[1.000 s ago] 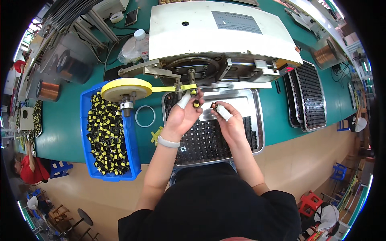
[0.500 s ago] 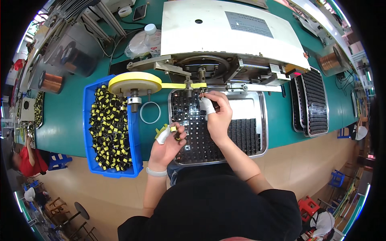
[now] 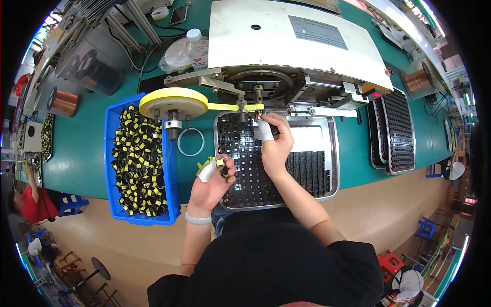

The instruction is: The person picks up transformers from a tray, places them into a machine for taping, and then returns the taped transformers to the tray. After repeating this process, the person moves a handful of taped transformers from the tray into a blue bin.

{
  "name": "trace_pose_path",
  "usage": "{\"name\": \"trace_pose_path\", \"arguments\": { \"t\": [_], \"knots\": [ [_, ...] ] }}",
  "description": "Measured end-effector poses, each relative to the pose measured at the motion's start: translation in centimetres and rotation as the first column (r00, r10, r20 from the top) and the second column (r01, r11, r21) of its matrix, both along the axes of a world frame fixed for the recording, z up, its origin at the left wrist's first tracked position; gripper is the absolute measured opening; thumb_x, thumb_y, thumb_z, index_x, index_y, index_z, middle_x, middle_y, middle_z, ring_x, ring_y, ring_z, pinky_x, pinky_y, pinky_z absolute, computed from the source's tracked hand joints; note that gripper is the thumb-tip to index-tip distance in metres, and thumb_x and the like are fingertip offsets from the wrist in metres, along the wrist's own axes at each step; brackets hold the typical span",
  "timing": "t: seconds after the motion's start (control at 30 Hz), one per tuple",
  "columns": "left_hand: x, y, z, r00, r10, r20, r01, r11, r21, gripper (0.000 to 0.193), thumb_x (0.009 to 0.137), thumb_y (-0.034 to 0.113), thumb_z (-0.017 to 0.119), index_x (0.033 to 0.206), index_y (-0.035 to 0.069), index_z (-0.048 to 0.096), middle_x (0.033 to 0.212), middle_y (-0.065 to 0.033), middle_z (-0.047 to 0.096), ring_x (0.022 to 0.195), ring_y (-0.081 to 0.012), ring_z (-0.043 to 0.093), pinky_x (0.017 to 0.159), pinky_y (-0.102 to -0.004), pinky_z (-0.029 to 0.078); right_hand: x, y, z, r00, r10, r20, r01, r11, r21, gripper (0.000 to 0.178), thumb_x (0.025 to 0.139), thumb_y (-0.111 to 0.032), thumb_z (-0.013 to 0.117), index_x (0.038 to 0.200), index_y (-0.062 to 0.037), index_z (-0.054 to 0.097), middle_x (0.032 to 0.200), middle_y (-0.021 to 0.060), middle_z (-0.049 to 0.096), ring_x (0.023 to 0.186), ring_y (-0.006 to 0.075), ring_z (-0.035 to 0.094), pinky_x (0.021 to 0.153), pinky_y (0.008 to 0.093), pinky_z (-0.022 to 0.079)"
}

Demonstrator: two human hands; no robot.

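Note:
My right hand (image 3: pixel 277 151), its thumb wrapped in white tape, is raised to the spindle (image 3: pixel 258 94) of the winding machine. Its fingertips pinch a small coil bobbin (image 3: pixel 259 117) with a coppery tint, mostly covered by the fingers and spindle. Yellow tape (image 3: pixel 223 107) runs from a tape roll (image 3: pixel 174 93) to just above those fingertips. Lower and to the left, my left hand (image 3: pixel 206 192) is palm up with curled fingers, holding a small yellow-taped coil bobbin (image 3: pixel 220 162) beside its white-wrapped thumb. Some yellow-green strips stick out by that thumb.
A blue bin (image 3: pixel 173 192) of yellow-taped bobbins stands at left, near a pale ring (image 3: pixel 191 154). Under my hands lies a metal tray (image 3: pixel 335 158) with rows of black bobbins (image 3: pixel 308 169). Stacked trays (image 3: pixel 399 133) sit at right; a bottle (image 3: pixel 196 48) stands behind.
The whole view has shifted slightly. Both hands keep nearly the same places and grips, with the right fingers still at the spindle.

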State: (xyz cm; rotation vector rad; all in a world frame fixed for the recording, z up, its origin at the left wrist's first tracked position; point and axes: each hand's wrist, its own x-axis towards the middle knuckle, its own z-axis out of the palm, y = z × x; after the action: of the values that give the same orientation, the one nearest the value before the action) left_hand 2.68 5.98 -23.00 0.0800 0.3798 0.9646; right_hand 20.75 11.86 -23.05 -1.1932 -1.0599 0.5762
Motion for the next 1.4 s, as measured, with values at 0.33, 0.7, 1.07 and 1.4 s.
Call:
{"name": "trace_pose_path", "arguments": {
  "t": [0.33, 0.7, 1.07, 1.4],
  "knots": [
    [0.1, -0.3, -0.3, 1.000, -0.008, -0.025, 0.008, 1.000, 0.014, 0.028, 0.100, 0.027, 0.049, 0.117, 0.004, 0.052, 0.096, -0.0062, 0.052, 0.088, -0.0181, 0.049, 0.078, -0.0301, 0.043, 2.0, 0.8, 0.4, 0.796, 0.194, -0.573, -0.402, 0.877, -0.262, 0.028, 0.089, -0.008, 0.063, 0.114, 0.0028, 0.055, 0.105, 0.0120, 0.062, 0.100, 0.0190, 0.061, 0.083, 0.0280, 0.047],
    [2.4, 1.2, -0.7, 0.997, -0.062, -0.041, 0.061, 0.998, -0.024, 0.033, 0.101, 0.026, 0.046, 0.125, 0.004, 0.050, 0.099, -0.0069, 0.053, 0.090, -0.0191, 0.050, 0.081, -0.0318, 0.044, 5.0, -2.3, 1.4, 0.649, 0.249, -0.719, -0.615, 0.728, -0.303, 0.033, 0.094, -0.004, 0.050, 0.125, 0.0065, 0.048, 0.115, 0.0202, 0.062, 0.102, 0.0248, 0.063, 0.084, 0.0299, 0.051],
    [6.9, 7.9, -1.2, 0.979, -0.134, -0.154, 0.145, 0.988, 0.061, 0.046, 0.099, 0.036, 0.049, 0.130, 0.003, 0.050, 0.121, -0.0084, 0.058, 0.101, -0.0187, 0.056, 0.086, -0.0318, 0.046, 7.6, -4.3, 0.5, 0.882, 0.255, -0.397, -0.420, 0.807, -0.416, 0.019, 0.093, -0.002, 0.056, 0.110, 0.0030, 0.059, 0.101, 0.0086, 0.066, 0.090, 0.0155, 0.066, 0.075, 0.0236, 0.048],
    [8.2, 7.7, -0.7, 0.981, -0.189, -0.037, 0.193, 0.966, 0.172, 0.029, 0.100, 0.034, 0.048, 0.111, 0.008, 0.054, 0.097, -0.0014, 0.055, 0.087, -0.0145, 0.050, 0.075, -0.0281, 0.041, 7.2, -4.7, 1.2, 0.847, 0.180, -0.500, -0.397, 0.839, -0.371, 0.016, 0.094, -0.002, 0.055, 0.109, 0.0031, 0.057, 0.101, 0.0107, 0.066, 0.089, 0.0167, 0.066, 0.077, 0.0245, 0.051]
  ]
}}
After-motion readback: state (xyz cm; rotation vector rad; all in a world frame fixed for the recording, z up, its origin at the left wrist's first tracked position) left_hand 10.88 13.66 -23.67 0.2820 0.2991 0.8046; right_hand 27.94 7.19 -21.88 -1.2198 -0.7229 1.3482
